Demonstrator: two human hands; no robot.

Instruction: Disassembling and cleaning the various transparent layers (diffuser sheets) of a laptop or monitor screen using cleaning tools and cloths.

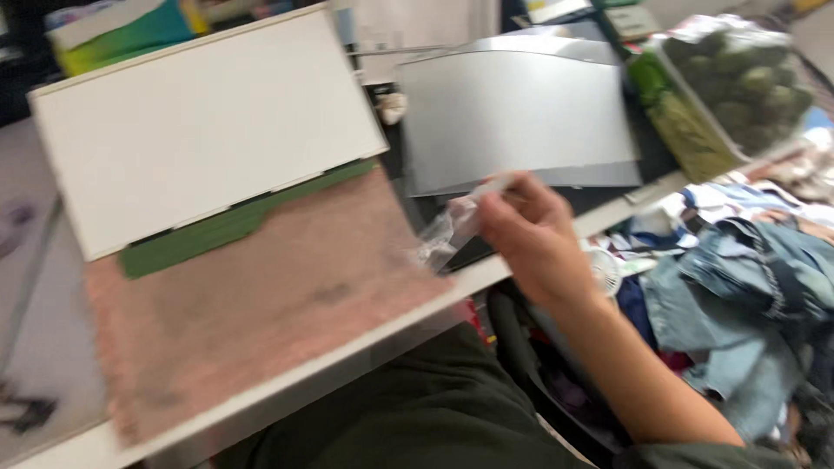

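Right hand (532, 239), seemingly pinching clear bag (445, 234)

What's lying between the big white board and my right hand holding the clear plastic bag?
In the head view, only the bare pinkish-brown mat lies between the white board and the right hand holding the clear plastic bag.

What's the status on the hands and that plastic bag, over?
Right hand pinching clear plastic bag over desk edge. Left hand out of view. White board close alongside, not touching.

The reddish mat (261, 304) near the table edge lies bare. A white board (200, 130) blocks the far left, a grey sheet (521, 113) the far middle, bagged greens (738, 78) far right.
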